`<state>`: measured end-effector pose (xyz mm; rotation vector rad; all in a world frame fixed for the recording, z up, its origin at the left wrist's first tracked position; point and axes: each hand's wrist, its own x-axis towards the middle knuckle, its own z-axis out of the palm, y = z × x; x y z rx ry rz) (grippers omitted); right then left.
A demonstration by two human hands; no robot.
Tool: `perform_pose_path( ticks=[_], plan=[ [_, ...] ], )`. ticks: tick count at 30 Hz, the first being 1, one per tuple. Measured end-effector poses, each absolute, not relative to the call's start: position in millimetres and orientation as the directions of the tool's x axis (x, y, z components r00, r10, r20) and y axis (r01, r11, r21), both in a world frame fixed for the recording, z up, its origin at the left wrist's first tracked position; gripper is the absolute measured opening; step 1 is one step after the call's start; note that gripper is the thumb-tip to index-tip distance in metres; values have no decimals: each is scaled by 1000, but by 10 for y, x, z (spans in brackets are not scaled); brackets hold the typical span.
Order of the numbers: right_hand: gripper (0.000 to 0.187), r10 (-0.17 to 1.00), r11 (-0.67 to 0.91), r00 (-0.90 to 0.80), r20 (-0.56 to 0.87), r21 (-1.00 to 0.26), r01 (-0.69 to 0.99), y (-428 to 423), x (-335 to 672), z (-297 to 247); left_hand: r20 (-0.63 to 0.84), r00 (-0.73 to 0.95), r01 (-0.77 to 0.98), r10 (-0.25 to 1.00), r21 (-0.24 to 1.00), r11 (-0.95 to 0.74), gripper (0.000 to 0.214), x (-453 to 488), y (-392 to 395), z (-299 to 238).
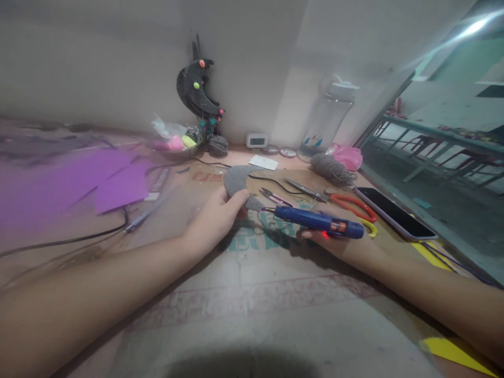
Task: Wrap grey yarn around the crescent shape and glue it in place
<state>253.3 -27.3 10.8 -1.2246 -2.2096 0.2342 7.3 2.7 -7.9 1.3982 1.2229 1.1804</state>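
My left hand [226, 212] pinches a grey crescent moon shape [235, 181], apparently wrapped in yarn, between thumb and fingers. In my right hand [333, 231] is a blue hot glue gun [303, 216] with a small red light glowing on it. Its metal nozzle points left and meets, or nearly meets, the lower tip of the crescent. A thin strand hangs below that tip. Small snips [274, 196] lie just behind the nozzle. Most fingers of my right hand are hidden behind the glue gun.
Orange-handled scissors [350, 205], a phone [396, 212] and a grey yarn ball [331, 169] lie on the right. A water bottle [326, 123] and small clock [257, 140] stand by the wall. Purple sheets [122, 184] and a pen [144, 216] lie left. Dark crescents [199, 89] lean behind.
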Motion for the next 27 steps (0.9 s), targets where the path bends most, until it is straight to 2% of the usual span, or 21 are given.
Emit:
perform_pose_path(
  ticks=[12, 19, 22, 25, 27],
  plan=[
    [24, 868, 487, -338, 365, -483, 728, -214, 2545, 68, 103, 67, 137, 992, 984, -111, 30, 53, 23, -109],
    [28, 883, 430, -194, 428, -569, 701, -93, 2567, 180, 88, 58, 58, 994, 994, -92, 28, 86, 24, -83],
    [34, 901, 397, -149, 407, -638, 660, 49, 2604, 338, 81, 68, 11, 994, 997, -82, 24, 113, 15, -41],
    [27, 929, 333, -90, 359, -704, 627, 335, 2632, 491, 90, 84, -18, 992, 996, -89, 24, 129, 5, -10],
    [33, 928, 282, -25, 371, -656, 700, 606, 2631, 557, 92, 76, -18, 993, 996, -91, 25, 131, 3, -5]
  ],
)
